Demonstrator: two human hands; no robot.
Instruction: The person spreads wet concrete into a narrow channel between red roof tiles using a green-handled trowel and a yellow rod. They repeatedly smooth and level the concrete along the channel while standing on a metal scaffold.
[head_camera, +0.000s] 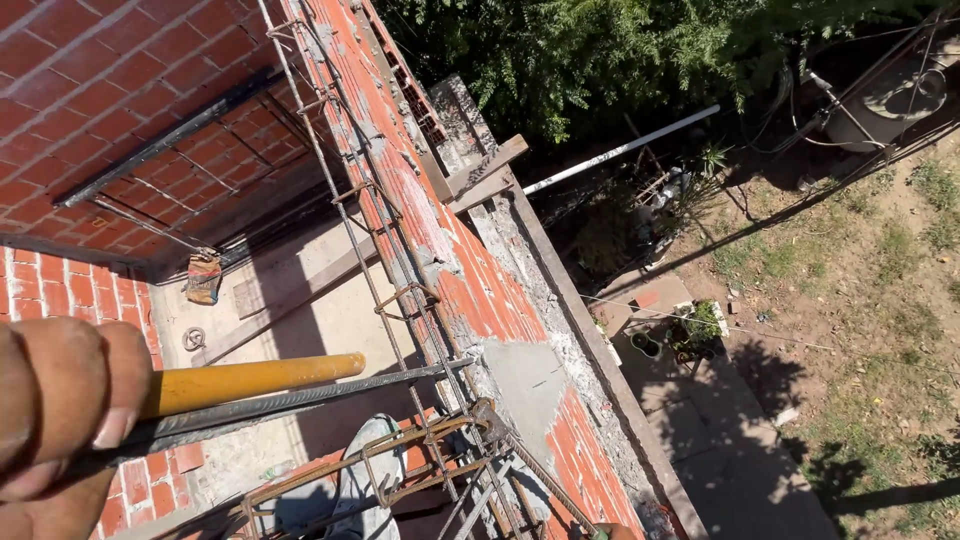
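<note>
Fingers (70, 400) around yellow handle (250, 382) and rebar (300, 402), hand mostly cropped.

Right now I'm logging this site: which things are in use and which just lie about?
In use: left hand, yellow-handled tool, ribbed steel bar, rebar cage, brick wall.
Lying about: crumpled bag, white pipe, wooden planks.

Hard, bright sunlight falls on the brick wall (470, 290), casting sharp dark shadows beside it. The trees (560, 50) above it are deep in shade. The hand (60, 400) left of it is blurred.
</note>
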